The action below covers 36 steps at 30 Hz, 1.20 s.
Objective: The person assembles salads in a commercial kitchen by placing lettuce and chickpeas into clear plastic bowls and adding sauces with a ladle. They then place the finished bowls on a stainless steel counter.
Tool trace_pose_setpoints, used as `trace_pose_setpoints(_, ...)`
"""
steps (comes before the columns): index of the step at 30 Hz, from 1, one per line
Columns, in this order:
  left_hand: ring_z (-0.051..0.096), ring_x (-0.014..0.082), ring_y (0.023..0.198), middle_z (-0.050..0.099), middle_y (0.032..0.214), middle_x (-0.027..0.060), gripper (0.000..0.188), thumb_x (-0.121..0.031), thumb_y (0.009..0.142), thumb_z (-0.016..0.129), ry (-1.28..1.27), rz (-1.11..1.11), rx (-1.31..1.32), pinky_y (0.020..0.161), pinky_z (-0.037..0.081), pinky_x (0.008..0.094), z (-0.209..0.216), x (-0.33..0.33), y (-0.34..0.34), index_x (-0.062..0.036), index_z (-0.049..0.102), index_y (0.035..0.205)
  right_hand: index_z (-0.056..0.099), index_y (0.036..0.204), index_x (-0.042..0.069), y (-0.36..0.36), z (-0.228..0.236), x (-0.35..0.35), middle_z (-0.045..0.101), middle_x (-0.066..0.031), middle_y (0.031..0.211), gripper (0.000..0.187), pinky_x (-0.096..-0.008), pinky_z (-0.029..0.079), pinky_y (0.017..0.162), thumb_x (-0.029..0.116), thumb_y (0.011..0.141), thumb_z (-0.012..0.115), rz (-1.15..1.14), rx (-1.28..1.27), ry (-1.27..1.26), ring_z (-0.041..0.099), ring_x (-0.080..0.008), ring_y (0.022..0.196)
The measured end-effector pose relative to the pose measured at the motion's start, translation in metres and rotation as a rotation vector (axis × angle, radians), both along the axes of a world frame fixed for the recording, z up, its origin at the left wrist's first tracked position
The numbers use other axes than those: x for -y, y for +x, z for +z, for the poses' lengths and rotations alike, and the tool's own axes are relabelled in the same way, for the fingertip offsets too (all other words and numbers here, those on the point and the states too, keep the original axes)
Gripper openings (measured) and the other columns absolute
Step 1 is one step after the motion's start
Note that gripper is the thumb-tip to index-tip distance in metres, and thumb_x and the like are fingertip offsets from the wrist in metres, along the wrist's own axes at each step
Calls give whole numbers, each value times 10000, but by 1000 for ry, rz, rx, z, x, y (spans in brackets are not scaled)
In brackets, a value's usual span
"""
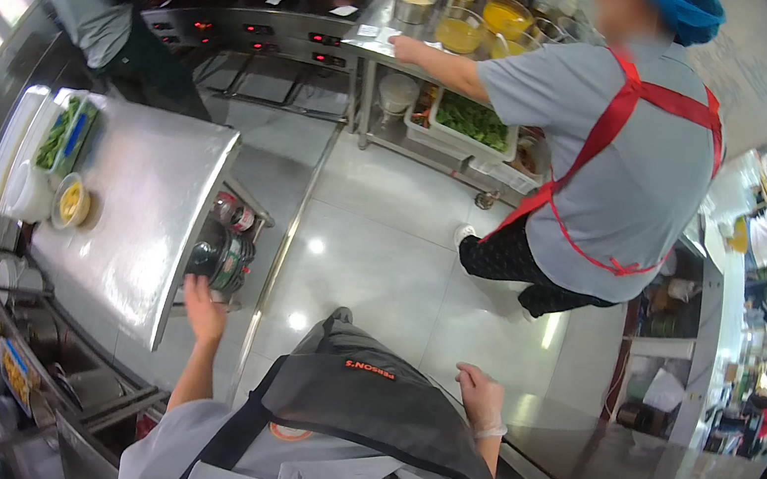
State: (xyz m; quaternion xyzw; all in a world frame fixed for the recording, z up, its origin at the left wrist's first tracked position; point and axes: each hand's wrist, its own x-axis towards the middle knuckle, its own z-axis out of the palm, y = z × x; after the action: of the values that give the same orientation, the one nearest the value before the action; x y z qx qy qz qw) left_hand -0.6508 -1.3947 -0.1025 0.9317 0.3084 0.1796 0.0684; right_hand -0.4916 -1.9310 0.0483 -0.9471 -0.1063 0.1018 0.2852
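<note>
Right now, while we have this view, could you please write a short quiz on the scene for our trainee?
1. What colour are the apron straps on the co-worker at the right? A: black. B: red. C: yellow.
2. True or false: the bowl of yellow food stands on the steel table at the left.
3. Which of the person's own hands is nearer that table?

Key: 1, B; 2, true; 3, the left hand.

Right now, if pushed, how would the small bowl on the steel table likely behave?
The bowl would probably slide, since the table looks smooth and shiny. It might spill if tipped, being open with yellow pieces inside.
</note>
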Motion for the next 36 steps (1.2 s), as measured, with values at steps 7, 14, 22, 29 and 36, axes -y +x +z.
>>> trace_pose_setpoints(7,199,461,1361,192,1432,359,980,-250,697,704,-193,763,-557,1083,239,538,20,-90,-18,39,127,1434,694,953,105,-13,-26,3,688,-104,754,188,-358,512,658,219,872,568,-169,-180,81,666,-271,709)
trace_pose_setpoints(14,142,474,1374,129,1444,378,1018,-263,708,713,-227,790,-604,1098,208,533,12,-98,-11,89,83,1426,703,951,54,-48,-70,23,696,-114,753,247,-329,511,678,221,844,555,-313,-345,33,683,-233,730)
trace_pose_setpoints(22,121,515,1361,100,1427,415,1042,-285,708,704,-289,734,-628,1116,167,521,19,-99,-12,131,54,1408,707,909,61,-102,-190,81,680,-172,834,275,-382,498,722,291,819,585,-409,-574,7,667,-313,826)
trace_pose_setpoints(29,245,463,1335,300,1392,345,666,-28,748,547,-94,454,-441,1140,166,466,-13,-92,-54,133,303,1346,695,858,77,-111,-233,101,659,-174,820,245,-448,487,689,283,808,574,-65,-328,-190,631,-371,814)
trace_pose_setpoints(36,600,343,933,604,1045,197,383,-1,781,562,-161,555,65,811,485,411,-19,-103,-63,1,582,1164,701,984,50,-92,-185,86,712,-47,771,299,-281,523,603,286,878,554,-576,-811,220,669,-141,674)
